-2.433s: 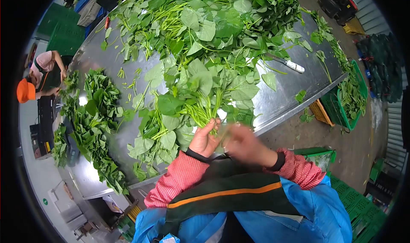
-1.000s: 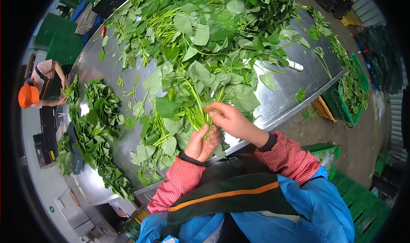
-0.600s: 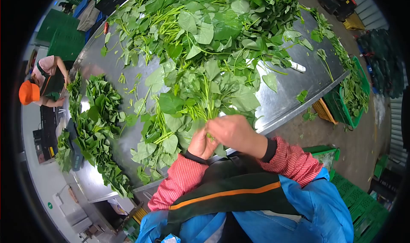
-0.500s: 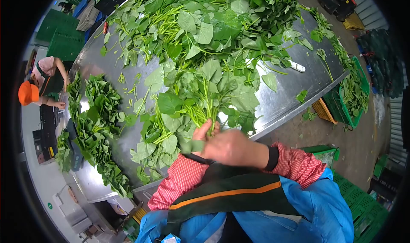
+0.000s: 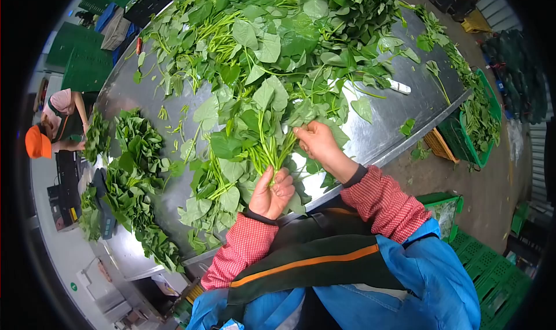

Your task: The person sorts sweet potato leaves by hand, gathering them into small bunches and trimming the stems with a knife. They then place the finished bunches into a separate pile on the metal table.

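Bunch: leafy bunch [image 5: 267, 144] at the near side of the desk [image 5: 399, 127], stems toward the person, leaves fanned to the far side. Can't tell whether the leaves rest on the greens underneath.
Left hand: left hand [image 5: 272, 194] closed round the lower stems, thumb on top.
Right hand: right hand [image 5: 318, 141] pinching at the bunch's right edge, on a leaf stem [image 5: 287, 147] by the look of it; exact contact too small to tell.
Grip: left is the anchor. I'd keep it firm enough that stems don't slide, loose enough not to crush them.
Pinch: best low on the stem, not on the leaf blade; leaf likely tears otherwise.
Stem ends: hidden in the left fist; levelness can't be judged from here.
Snags: big pile [image 5: 289, 37] just beyond, smaller heap [image 5: 223, 197] just left. Leaves overlap, so neighbours could catch; I'd work on the bunch's right side.
White handle: white handle [image 5: 399, 86] lies far right, well apart from both hands.
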`<state>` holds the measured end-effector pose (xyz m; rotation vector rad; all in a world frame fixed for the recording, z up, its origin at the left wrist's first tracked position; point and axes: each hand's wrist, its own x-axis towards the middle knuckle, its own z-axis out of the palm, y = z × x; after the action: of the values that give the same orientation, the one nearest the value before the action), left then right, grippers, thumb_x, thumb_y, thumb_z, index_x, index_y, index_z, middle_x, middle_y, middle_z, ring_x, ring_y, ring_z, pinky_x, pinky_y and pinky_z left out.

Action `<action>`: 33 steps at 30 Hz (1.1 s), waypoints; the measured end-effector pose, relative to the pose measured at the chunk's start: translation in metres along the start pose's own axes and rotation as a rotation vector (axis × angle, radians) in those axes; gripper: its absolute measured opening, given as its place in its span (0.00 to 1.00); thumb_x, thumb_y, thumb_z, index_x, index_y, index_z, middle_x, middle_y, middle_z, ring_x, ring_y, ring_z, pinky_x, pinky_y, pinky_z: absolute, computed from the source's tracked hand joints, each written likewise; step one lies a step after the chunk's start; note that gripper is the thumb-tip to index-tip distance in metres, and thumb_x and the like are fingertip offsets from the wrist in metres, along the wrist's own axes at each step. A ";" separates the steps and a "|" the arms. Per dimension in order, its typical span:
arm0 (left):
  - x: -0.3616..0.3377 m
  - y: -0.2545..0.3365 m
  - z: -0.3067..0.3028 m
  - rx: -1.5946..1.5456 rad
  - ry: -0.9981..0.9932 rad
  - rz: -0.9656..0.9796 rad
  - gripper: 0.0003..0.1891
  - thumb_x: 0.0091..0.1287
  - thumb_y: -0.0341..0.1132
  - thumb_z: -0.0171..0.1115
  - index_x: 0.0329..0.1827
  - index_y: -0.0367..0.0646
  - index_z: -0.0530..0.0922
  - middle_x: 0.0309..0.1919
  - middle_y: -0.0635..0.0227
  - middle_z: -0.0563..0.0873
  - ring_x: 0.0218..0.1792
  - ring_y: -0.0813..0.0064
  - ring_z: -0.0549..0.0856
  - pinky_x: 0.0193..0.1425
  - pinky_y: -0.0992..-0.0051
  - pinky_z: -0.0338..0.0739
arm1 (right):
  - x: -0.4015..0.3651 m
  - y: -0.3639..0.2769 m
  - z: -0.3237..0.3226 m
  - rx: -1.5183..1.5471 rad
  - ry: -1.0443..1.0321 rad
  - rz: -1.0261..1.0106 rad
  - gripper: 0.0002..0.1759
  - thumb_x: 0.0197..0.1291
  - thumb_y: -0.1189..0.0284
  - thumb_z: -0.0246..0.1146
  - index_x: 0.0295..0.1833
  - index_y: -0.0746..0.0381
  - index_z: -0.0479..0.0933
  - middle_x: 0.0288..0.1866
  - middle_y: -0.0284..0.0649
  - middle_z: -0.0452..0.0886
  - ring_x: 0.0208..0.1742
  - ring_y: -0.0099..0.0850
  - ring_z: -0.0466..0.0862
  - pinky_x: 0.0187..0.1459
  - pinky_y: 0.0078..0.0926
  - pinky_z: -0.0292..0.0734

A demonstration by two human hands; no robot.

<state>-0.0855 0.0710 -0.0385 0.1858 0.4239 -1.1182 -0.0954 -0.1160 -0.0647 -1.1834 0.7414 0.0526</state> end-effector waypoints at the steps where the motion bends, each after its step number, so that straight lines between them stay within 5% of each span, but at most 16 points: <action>1: -0.001 0.001 -0.003 -0.017 -0.013 -0.010 0.17 0.77 0.42 0.50 0.30 0.43 0.65 0.23 0.76 0.63 0.23 0.84 0.62 0.29 0.83 0.63 | -0.001 -0.001 -0.002 -0.041 -0.010 -0.061 0.18 0.66 0.64 0.63 0.27 0.66 0.73 0.20 0.32 0.75 0.19 0.21 0.72 0.21 0.22 0.65; 4: -0.001 0.002 -0.010 0.010 0.053 0.045 0.17 0.77 0.43 0.50 0.31 0.43 0.66 0.22 0.76 0.63 0.23 0.83 0.62 0.29 0.82 0.63 | -0.020 -0.017 -0.005 -0.125 -0.020 -0.235 0.17 0.66 0.64 0.61 0.29 0.66 0.72 0.21 0.35 0.77 0.20 0.24 0.73 0.23 0.23 0.67; 7: 0.004 0.001 -0.012 0.187 0.179 0.071 0.16 0.76 0.44 0.51 0.31 0.43 0.66 0.22 0.76 0.64 0.23 0.83 0.62 0.29 0.82 0.63 | -0.034 -0.025 -0.008 -0.645 -0.016 -0.545 0.16 0.67 0.64 0.60 0.31 0.65 0.74 0.21 0.41 0.77 0.22 0.31 0.77 0.24 0.26 0.69; 8: 0.007 0.005 -0.026 0.168 0.157 0.025 0.16 0.76 0.45 0.52 0.33 0.45 0.69 0.23 0.75 0.67 0.24 0.83 0.67 0.30 0.81 0.66 | -0.042 -0.028 -0.002 -0.599 -0.043 -0.739 0.11 0.66 0.68 0.60 0.38 0.65 0.75 0.24 0.43 0.77 0.24 0.36 0.78 0.27 0.33 0.71; 11: 0.007 -0.001 -0.025 0.217 0.207 0.089 0.07 0.74 0.39 0.56 0.45 0.47 0.74 0.30 0.75 0.74 0.26 0.83 0.69 0.33 0.82 0.69 | -0.065 -0.021 0.012 -0.731 -0.268 -0.889 0.09 0.64 0.68 0.61 0.38 0.64 0.76 0.27 0.46 0.79 0.26 0.42 0.81 0.31 0.36 0.74; 13: 0.018 0.006 -0.038 0.307 0.365 0.047 0.11 0.73 0.43 0.57 0.42 0.46 0.75 0.27 0.75 0.73 0.27 0.80 0.70 0.35 0.80 0.70 | -0.091 -0.019 0.026 -0.760 -0.526 -1.031 0.07 0.63 0.70 0.60 0.37 0.63 0.76 0.30 0.46 0.79 0.31 0.44 0.82 0.35 0.38 0.75; 16: 0.011 0.005 -0.012 -0.017 0.026 -0.095 0.15 0.76 0.43 0.53 0.32 0.45 0.68 0.24 0.74 0.66 0.25 0.83 0.65 0.32 0.81 0.64 | -0.120 -0.042 0.025 -0.389 -0.596 -0.883 0.01 0.59 0.77 0.58 0.35 0.62 0.75 0.30 0.40 0.79 0.34 0.40 0.81 0.39 0.33 0.76; 18: 0.007 0.005 -0.002 -0.017 -0.022 0.028 0.14 0.76 0.42 0.51 0.33 0.44 0.68 0.24 0.75 0.65 0.25 0.83 0.64 0.31 0.81 0.63 | -0.090 -0.042 -0.005 -0.152 -0.304 -0.814 0.18 0.72 0.65 0.47 0.33 0.62 0.75 0.26 0.36 0.76 0.28 0.28 0.77 0.32 0.25 0.71; 19: 0.005 0.005 0.001 -0.018 -0.047 0.093 0.14 0.77 0.42 0.50 0.33 0.44 0.68 0.24 0.75 0.64 0.25 0.83 0.63 0.31 0.81 0.63 | -0.078 -0.044 -0.020 0.129 -0.128 -0.448 0.25 0.76 0.59 0.38 0.36 0.62 0.76 0.22 0.32 0.72 0.22 0.23 0.72 0.27 0.21 0.66; 20: 0.003 0.004 0.004 -0.067 -0.086 0.092 0.14 0.77 0.41 0.49 0.34 0.43 0.68 0.25 0.75 0.64 0.24 0.84 0.62 0.30 0.82 0.62 | -0.065 -0.053 -0.021 0.366 0.022 -0.280 0.22 0.76 0.58 0.44 0.39 0.63 0.75 0.19 0.28 0.67 0.17 0.19 0.64 0.22 0.18 0.60; 23: 0.001 0.006 0.001 -0.086 -0.156 0.085 0.16 0.77 0.40 0.50 0.30 0.42 0.64 0.26 0.74 0.65 0.24 0.83 0.64 0.30 0.82 0.65 | -0.051 -0.020 -0.023 0.044 -0.195 0.062 0.17 0.74 0.60 0.51 0.39 0.62 0.73 0.18 0.27 0.64 0.16 0.16 0.60 0.18 0.17 0.56; 27: -0.001 0.006 -0.003 -0.048 -0.193 0.060 0.12 0.77 0.40 0.48 0.41 0.41 0.68 0.25 0.75 0.65 0.23 0.85 0.62 0.29 0.84 0.62 | -0.043 -0.021 0.006 0.209 -0.191 0.045 0.12 0.70 0.66 0.59 0.34 0.58 0.69 0.18 0.24 0.64 0.15 0.14 0.59 0.16 0.15 0.53; 33: -0.004 0.008 -0.009 -0.025 -0.164 0.078 0.11 0.77 0.40 0.49 0.41 0.41 0.68 0.26 0.74 0.66 0.24 0.85 0.62 0.29 0.83 0.62 | -0.032 -0.019 0.000 0.044 -0.219 -0.061 0.10 0.67 0.69 0.62 0.35 0.62 0.71 0.21 0.28 0.72 0.19 0.14 0.68 0.20 0.16 0.61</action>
<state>-0.0819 0.0807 -0.0458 0.0864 0.2819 -1.0425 -0.1121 -0.1127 -0.0315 -1.1367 0.5115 0.1121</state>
